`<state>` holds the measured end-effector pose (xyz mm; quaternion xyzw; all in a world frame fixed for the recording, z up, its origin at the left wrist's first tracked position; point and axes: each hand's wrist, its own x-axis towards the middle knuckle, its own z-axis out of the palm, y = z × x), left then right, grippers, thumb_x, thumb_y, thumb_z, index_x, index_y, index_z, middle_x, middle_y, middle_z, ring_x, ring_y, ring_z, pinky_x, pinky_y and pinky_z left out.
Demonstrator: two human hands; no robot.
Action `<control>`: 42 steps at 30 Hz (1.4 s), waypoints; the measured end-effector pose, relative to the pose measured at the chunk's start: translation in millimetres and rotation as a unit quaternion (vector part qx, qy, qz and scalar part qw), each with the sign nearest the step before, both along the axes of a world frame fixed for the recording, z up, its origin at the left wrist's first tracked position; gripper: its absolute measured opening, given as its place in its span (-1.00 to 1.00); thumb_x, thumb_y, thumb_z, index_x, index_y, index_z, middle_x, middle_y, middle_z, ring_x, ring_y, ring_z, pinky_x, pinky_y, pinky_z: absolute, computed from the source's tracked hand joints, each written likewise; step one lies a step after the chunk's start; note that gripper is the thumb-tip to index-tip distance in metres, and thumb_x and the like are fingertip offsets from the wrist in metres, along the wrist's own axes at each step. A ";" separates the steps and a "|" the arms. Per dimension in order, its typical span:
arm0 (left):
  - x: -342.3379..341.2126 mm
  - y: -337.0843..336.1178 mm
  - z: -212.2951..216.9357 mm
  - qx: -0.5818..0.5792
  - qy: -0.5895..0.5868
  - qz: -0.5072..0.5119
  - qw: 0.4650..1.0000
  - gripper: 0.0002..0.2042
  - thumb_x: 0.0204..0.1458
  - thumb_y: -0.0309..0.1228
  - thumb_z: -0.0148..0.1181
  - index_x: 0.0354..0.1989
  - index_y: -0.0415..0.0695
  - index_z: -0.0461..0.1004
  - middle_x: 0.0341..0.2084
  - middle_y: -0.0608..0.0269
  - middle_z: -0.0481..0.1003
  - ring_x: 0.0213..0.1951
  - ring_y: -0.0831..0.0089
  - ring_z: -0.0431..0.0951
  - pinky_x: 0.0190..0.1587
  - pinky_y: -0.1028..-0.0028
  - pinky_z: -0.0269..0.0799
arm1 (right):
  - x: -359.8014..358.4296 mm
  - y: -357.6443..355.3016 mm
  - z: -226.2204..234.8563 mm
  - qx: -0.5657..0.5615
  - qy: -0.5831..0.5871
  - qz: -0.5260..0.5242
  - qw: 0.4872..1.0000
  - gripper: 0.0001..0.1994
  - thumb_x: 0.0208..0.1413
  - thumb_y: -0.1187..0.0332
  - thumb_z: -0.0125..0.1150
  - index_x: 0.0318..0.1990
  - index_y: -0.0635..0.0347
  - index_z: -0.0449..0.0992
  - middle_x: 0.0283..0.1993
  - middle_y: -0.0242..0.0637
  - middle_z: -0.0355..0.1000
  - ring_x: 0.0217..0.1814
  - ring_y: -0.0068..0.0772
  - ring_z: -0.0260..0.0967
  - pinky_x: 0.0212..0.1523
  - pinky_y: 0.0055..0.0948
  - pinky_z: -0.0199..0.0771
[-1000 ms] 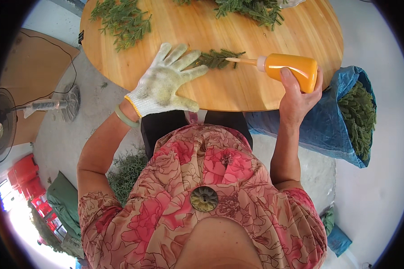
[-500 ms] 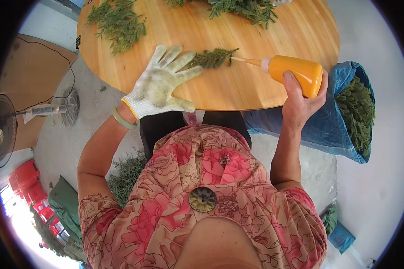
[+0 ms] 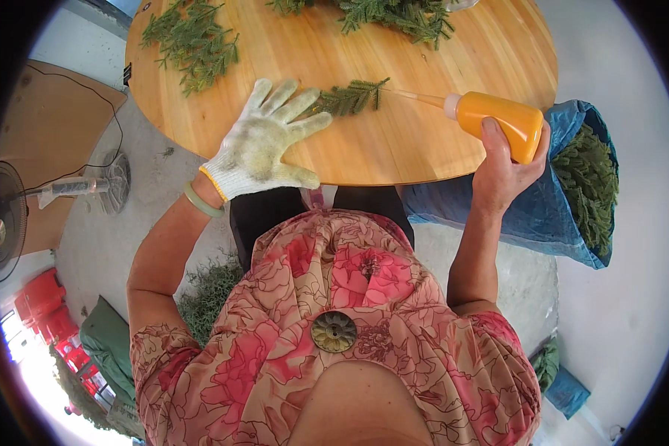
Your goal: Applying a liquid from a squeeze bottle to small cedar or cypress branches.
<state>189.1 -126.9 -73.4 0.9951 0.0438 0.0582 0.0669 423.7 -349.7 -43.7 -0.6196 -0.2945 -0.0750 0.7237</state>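
Observation:
My left hand (image 3: 264,141), in a whitish work glove, lies flat with its fingers spread near the table's front edge. Its fingertips rest at the left end of a small green conifer sprig (image 3: 353,97), and partly cover it. In my bare right hand (image 3: 504,167) is an orange squeeze bottle (image 3: 502,123) with a long thin nozzle (image 3: 416,97). The bottle is tilted nearly level, its nozzle pointing left, with the tip close to the right end of the sprig. Whether the tip touches the sprig I cannot tell.
More conifer sprigs (image 3: 193,48) lie at the far left of the round wooden table (image 3: 438,149), and a pile (image 3: 398,18) at its far side. A blue sack (image 3: 572,119) full of greenery stands right. A fan (image 3: 7,215) is at left.
My right hand has moved slightly right with the bottle, and the nozzle tip has drawn back a little from the sprig's end. My left hand stays spread in place.

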 end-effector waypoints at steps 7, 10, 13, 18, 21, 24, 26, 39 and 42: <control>-1.0 1.4 -2.3 0.011 0.012 -0.002 1.000 -0.02 -0.20 0.47 0.12 0.31 -0.03 0.38 0.39 -0.05 0.19 0.44 -0.14 0.04 0.48 -0.08 -0.27 | -3.9 -0.3 0.1 0.008 0.004 0.008 1.000 -0.52 -0.20 0.52 0.55 -0.10 0.29 0.42 -0.24 -0.37 0.44 -0.23 -0.56 0.42 -0.16 -0.52 0.48; -0.9 1.9 -2.4 0.011 0.015 -0.002 1.000 -0.02 -0.19 0.48 0.09 0.31 -0.02 0.38 0.39 -0.04 0.19 0.44 -0.13 0.03 0.49 -0.08 -0.27 | -9.9 2.5 2.5 -0.003 0.000 0.020 1.000 -0.54 -0.20 0.53 0.54 -0.12 0.28 0.42 -0.24 -0.38 0.43 -0.24 -0.57 0.41 -0.17 -0.52 0.48; 0.7 0.1 -1.7 0.004 -0.001 -0.003 1.000 -0.09 -0.19 0.32 0.27 0.33 0.05 0.35 0.38 0.02 0.22 0.44 -0.08 0.06 0.48 -0.09 -0.24 | -9.2 3.9 3.9 -0.006 0.002 0.010 1.000 -0.56 -0.20 0.54 0.54 -0.15 0.27 0.42 -0.25 -0.39 0.42 -0.24 -0.56 0.40 -0.16 -0.53 0.48; 0.9 1.7 -0.7 0.006 0.001 0.000 1.000 -0.08 -0.18 0.37 0.21 0.32 0.02 0.36 0.37 0.00 0.23 0.44 -0.10 0.06 0.48 -0.07 -0.22 | 5.3 2.4 8.0 0.016 0.003 -0.026 1.000 -0.61 -0.14 0.57 0.48 -0.15 0.28 0.42 -0.24 -0.37 0.44 -0.20 -0.54 0.42 -0.13 -0.51 0.47; 0.6 -2.0 3.1 0.019 0.011 0.029 0.999 -0.08 -0.18 0.38 0.20 0.31 -0.01 0.38 0.37 0.00 0.23 0.43 -0.12 0.06 0.48 -0.07 -0.20 | 18.8 -5.4 1.3 0.080 0.046 -0.011 0.996 -0.74 -0.01 0.59 0.28 -0.12 0.34 0.45 -0.19 -0.28 0.49 -0.16 -0.47 0.46 -0.06 -0.45 0.49; 4.5 -9.3 -1.2 0.064 0.001 0.113 0.992 -0.14 -0.13 0.31 0.22 0.30 0.01 0.38 0.33 0.00 0.28 0.42 -0.10 0.09 0.48 -0.07 -0.21 | 49.0 -25.1 -17.5 0.154 0.096 0.031 0.983 -0.74 0.08 0.53 0.19 -0.06 0.39 0.45 -0.14 -0.20 0.50 -0.13 -0.37 0.50 -0.05 -0.42 0.51; 8.3 -19.7 -7.1 0.133 0.016 0.192 0.972 -0.15 -0.07 0.34 0.13 0.36 0.10 0.30 0.39 0.07 0.21 0.46 -0.04 -0.01 0.49 -0.10 -0.29 | 80.4 -50.5 -38.5 0.150 0.110 0.039 0.982 -0.71 0.12 0.49 0.20 -0.01 0.42 0.43 -0.11 -0.18 0.49 -0.13 -0.38 0.49 -0.07 -0.46 0.52; 12.1 -21.1 -20.1 0.155 -0.157 0.349 0.911 -0.54 -0.02 0.17 0.24 -0.11 0.13 0.69 0.33 0.22 0.34 0.46 0.05 0.03 0.49 -0.06 -0.45 | 124.5 -83.8 -101.9 0.163 0.140 0.051 0.975 -0.69 0.17 0.46 0.25 0.01 0.45 0.42 -0.07 -0.20 0.46 -0.05 -0.41 0.45 0.05 -0.40 0.48; 10.8 -24.0 -20.2 0.159 -0.181 0.342 0.908 -0.66 -0.16 0.04 0.39 -0.34 0.08 0.71 0.30 0.21 0.37 0.40 0.03 0.13 0.48 -0.11 -0.29 | 129.3 -81.0 -97.4 0.147 0.146 0.047 0.977 -0.67 0.17 0.48 0.22 0.04 0.47 0.39 -0.03 -0.16 0.45 -0.01 -0.33 0.47 0.13 -0.32 0.48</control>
